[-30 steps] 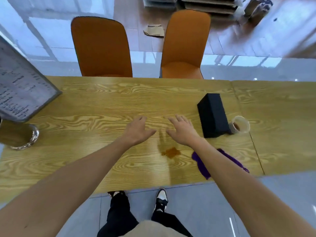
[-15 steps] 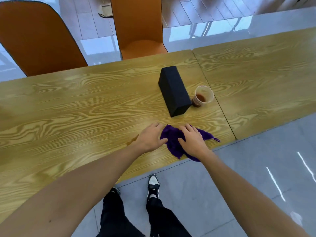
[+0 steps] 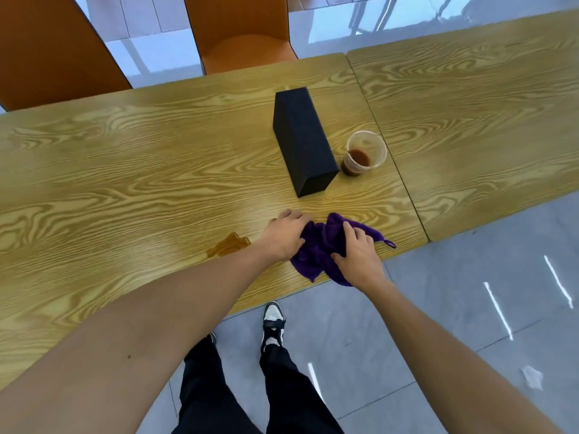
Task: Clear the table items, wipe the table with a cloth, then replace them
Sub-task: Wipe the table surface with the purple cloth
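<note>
A purple cloth (image 3: 318, 245) lies bunched near the front edge of the wooden table (image 3: 125, 170). My left hand (image 3: 286, 234) grips its left side and my right hand (image 3: 358, 255) grips its right side. A brown liquid spill (image 3: 228, 245) sits on the table just left of my left hand. Behind the cloth a black rectangular box (image 3: 302, 142) lies on its side. To the right of the box stands a clear plastic cup (image 3: 365, 153) with a little brown drink in it.
Two orange chairs (image 3: 53, 48) (image 3: 241, 29) stand at the far side. A second wooden table (image 3: 476, 114) butts against the right end. Grey tiled floor (image 3: 438, 324) and my legs and shoes lie below the front edge.
The view swung right and down. Both hands moved from flat on the table onto the purple cloth and have gathered it up between them.
</note>
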A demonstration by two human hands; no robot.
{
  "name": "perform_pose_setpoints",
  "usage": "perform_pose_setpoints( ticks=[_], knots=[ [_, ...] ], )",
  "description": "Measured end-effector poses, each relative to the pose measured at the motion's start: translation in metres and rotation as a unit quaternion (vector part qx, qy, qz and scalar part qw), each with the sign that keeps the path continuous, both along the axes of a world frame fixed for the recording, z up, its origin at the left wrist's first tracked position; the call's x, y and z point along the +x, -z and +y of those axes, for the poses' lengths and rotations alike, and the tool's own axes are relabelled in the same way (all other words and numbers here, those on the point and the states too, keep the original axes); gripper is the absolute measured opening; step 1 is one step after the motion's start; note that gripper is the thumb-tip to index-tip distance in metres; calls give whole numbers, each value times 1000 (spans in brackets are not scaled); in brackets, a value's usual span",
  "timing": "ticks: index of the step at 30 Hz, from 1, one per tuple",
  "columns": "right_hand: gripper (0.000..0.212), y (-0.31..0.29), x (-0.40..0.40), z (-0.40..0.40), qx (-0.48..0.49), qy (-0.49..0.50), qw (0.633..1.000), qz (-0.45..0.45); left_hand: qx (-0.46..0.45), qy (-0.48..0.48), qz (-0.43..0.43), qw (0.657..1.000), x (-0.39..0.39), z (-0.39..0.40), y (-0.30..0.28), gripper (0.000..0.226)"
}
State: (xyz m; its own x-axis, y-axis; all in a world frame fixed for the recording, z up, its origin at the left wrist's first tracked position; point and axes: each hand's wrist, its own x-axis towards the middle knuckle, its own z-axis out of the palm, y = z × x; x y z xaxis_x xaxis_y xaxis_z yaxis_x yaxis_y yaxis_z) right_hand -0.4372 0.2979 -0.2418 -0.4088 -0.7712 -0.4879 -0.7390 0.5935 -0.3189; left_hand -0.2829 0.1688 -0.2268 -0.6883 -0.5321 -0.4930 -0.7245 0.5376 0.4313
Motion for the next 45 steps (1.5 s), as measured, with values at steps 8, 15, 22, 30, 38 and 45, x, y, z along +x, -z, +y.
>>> perform_pose_setpoints(
  ticks=[8,15,22,30,38,45],
  knots=[
    [46,-2,-3,-5,-26,35,998,-38,21,-105,99,989,16,0,-7,6],
    [28,-23,6,-6,-17,46,997,-52,94,-209,184,956,73,-1,-31,10],
    [25,-46,37,-18,-38,17,998,-46,121,-242,237,933,112,12,-55,7],
    [34,-60,73,-11,-43,-32,998,-40,115,-306,250,911,161,38,-56,7],
    [48,-13,127,35,-56,-215,967,122,-60,-391,16,918,216,71,-24,20],
    [49,14,166,55,-79,-260,953,130,-110,-288,0,951,199,116,7,30]
  ],
)
